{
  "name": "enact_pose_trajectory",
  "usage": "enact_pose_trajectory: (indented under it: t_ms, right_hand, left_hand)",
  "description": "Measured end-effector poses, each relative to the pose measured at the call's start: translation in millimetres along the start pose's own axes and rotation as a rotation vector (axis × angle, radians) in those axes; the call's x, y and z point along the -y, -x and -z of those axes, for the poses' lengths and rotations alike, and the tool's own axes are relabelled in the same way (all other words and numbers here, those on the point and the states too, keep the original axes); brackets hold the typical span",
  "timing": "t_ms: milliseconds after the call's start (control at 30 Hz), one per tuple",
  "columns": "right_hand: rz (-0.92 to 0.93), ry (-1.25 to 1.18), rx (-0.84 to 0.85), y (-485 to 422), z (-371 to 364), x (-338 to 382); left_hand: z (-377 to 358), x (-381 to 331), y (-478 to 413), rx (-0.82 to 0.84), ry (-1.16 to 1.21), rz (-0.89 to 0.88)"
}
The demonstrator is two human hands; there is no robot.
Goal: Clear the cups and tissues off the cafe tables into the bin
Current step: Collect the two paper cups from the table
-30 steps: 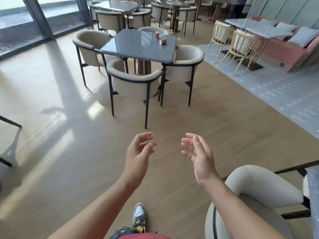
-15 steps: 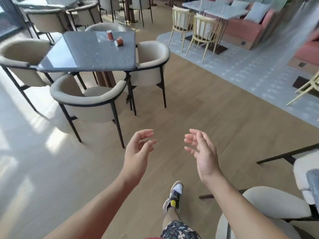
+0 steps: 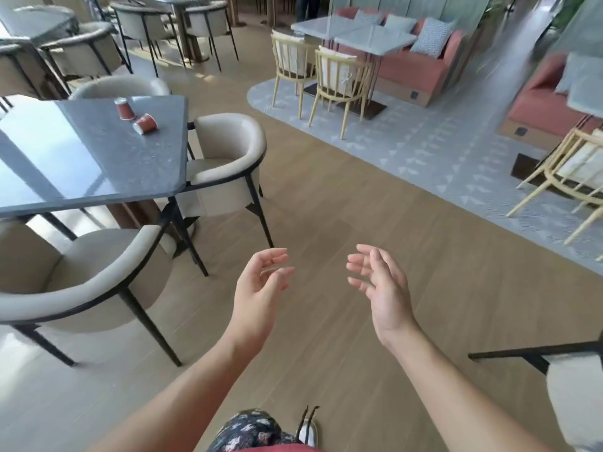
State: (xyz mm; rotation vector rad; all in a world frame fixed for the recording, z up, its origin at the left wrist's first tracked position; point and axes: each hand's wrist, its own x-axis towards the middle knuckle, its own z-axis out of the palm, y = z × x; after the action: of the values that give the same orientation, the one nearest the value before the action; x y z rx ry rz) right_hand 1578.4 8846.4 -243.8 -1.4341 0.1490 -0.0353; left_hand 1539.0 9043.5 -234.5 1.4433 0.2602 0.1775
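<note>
Person walked closer to grey table (image 3: pixel 98 164); two red cups (image 3: pixel 135 117) loomed larger, shifted left. Shoe dropped toward bottom edge.

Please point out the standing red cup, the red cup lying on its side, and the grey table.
standing red cup (image 3: pixel 125 109): head view, middle of its red wall.
lying red cup (image 3: pixel 146 124): head view, middle of its side.
grey table (image 3: pixel 98 164): head view, bare part of its top.
</note>
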Motion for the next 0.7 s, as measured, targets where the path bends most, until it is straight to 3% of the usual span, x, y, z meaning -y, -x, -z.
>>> enact_pose_trajectory:
  t_ms: [700]
  right_hand:
    - [0.043, -0.002, -0.151, -477.1, -81.7, 40.0]
  left_hand:
    - [-122.4, -24.2, -502.8, 0.106, 0.044, -0.005]
